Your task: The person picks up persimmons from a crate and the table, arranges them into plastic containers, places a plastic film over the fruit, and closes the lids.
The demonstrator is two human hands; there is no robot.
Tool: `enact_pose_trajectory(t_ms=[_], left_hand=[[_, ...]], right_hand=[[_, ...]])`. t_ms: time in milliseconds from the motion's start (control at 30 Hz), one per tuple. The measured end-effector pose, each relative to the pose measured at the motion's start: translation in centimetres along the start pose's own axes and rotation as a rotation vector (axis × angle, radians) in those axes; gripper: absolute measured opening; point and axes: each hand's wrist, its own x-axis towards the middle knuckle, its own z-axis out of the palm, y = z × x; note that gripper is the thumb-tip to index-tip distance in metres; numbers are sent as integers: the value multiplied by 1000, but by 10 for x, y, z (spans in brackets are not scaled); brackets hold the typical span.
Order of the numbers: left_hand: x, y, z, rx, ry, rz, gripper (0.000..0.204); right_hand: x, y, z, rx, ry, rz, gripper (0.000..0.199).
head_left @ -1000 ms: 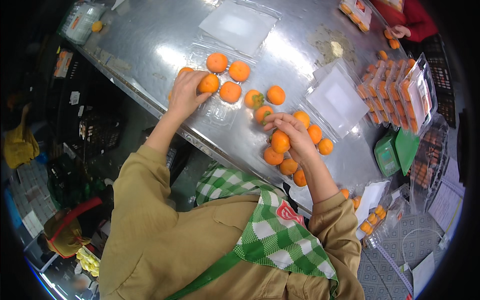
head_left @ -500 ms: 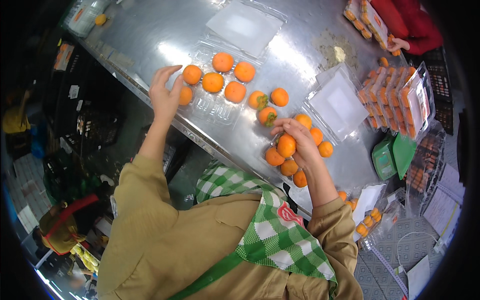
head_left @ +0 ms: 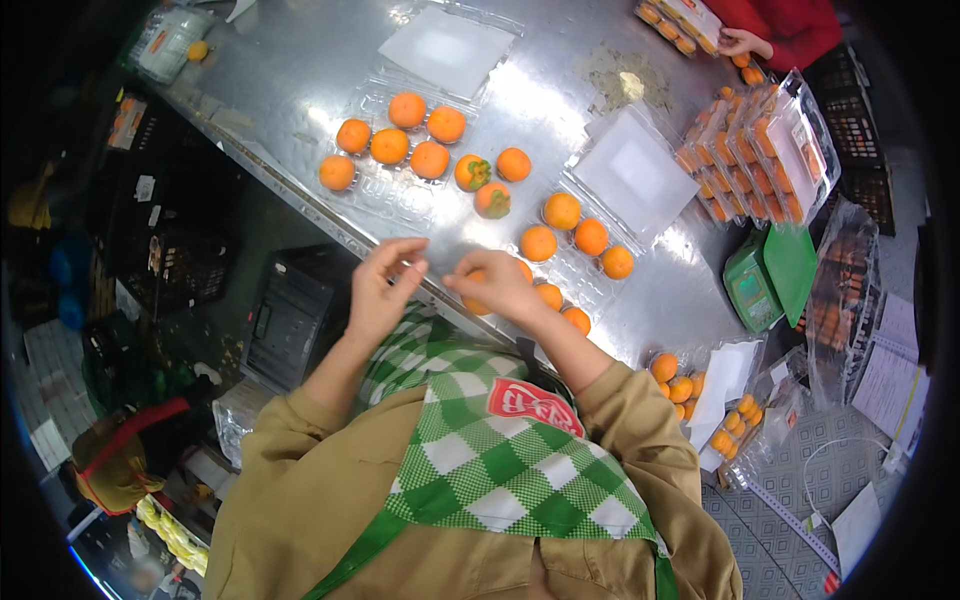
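My left hand hovers at the table's near edge, fingers curved and apart, with nothing visible in them. Close beside it, my right hand curls round an orange persimmon; the fingers partly cover the fruit. Under and beyond my right wrist, a clear tray holds several persimmons in rows. Farther left, another clear plastic tray bears several more. Between the trays lie a plain persimmon and two with green leafy tops.
Empty clear trays with white liners lie at the back. Filled packs stand stacked at right near a green scale. A co-worker's hand touches packs at the far right. A dark crate is below the table edge.
My left hand has left the left tray's fruit and come toward my right. My right hand has drawn back from the right tray to the table edge. The view has shifted.
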Motion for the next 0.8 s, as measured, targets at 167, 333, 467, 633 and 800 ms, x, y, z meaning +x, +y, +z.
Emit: enact_pose_trajectory(t_ms=[167,333,467,633,800], left_hand=[[85,1,-56,483,114,202,30],[206,8,-69,790,-181,445,47],[253,-3,-60,943,-509,470,52],[266,-3,-51,993,-548,450,51],[257,2,-58,719,-387,429,52]], right_hand=[[28,-8,20,-521,84,-94,24],[43,20,38,-675,184,-177,27],[35,6,35,-792,159,-153,38],[43,-28,10,-633,271,-215,36],[90,-78,-27,13,522,-143,39]])
